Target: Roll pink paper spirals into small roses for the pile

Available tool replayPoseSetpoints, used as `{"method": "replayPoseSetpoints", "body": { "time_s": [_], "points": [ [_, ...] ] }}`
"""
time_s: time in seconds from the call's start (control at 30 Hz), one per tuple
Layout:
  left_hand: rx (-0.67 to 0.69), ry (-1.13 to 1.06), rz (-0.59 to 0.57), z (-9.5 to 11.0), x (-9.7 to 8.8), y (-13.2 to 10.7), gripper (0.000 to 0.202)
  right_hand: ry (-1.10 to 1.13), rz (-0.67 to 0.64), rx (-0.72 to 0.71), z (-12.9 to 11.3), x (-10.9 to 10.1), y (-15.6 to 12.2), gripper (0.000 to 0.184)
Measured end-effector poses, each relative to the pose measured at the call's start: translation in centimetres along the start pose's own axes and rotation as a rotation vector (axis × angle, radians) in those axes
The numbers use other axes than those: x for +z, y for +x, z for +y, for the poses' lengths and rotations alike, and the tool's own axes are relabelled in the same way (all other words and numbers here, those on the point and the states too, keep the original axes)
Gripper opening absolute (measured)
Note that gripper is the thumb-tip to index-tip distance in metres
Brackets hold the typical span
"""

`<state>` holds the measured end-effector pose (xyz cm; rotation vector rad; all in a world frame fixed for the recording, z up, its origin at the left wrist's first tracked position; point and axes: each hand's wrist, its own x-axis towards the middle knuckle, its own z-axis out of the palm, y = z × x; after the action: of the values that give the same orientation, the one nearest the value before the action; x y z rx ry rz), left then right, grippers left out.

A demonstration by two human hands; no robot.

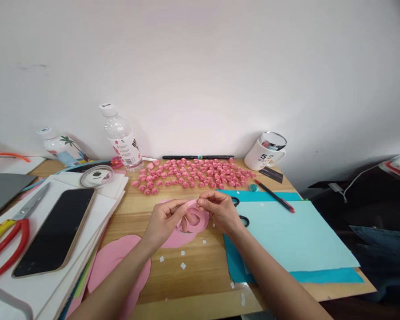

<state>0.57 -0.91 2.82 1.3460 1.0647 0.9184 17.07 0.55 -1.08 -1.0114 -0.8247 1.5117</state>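
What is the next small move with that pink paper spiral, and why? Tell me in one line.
Probably roll the strip's outer end inward: the right hand pinches it, the left hand steadies the pink spiral, whose coils hang loose, unlike the tight rolled roses behind.

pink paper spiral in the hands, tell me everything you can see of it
The pink paper spiral is a flat strip of matte pink paper cut into a coil, its rings loose with gaps between them. It is held just above the wooden table, tilted toward the camera. The left hand pinches its left side and the right hand grips its outer end at the top.
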Motion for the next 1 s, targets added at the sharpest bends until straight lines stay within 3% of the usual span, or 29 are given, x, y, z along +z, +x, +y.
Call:
{"method": "replayPoseSetpoints", "body": {
  "time_s": [0.13,0.37,0.57,1.0],
  "points": [
    [0.030,0.000,0.009,-0.44,-0.21,0.06,0.031,0.032,0.057,-0.011,-0.23,0.11,-0.01,0.020],
    [0.074,-0.003,0.019,-0.66,-0.46,0.19,0.031,0.025,0.003,0.005,-0.61,0.19,-0.22,0.025],
    [0.032,-0.015,-0.011,-0.61,-0.37,0.21,0.030,0.106,0.060,0.020,-0.82,0.41,-0.20,0.020],
    [0.019,-0.036,-0.006,-0.93,-0.46,0.23,0.030,0.094,0.041,0.017,-0.56,0.14,-0.19,0.017]
  ]
}}
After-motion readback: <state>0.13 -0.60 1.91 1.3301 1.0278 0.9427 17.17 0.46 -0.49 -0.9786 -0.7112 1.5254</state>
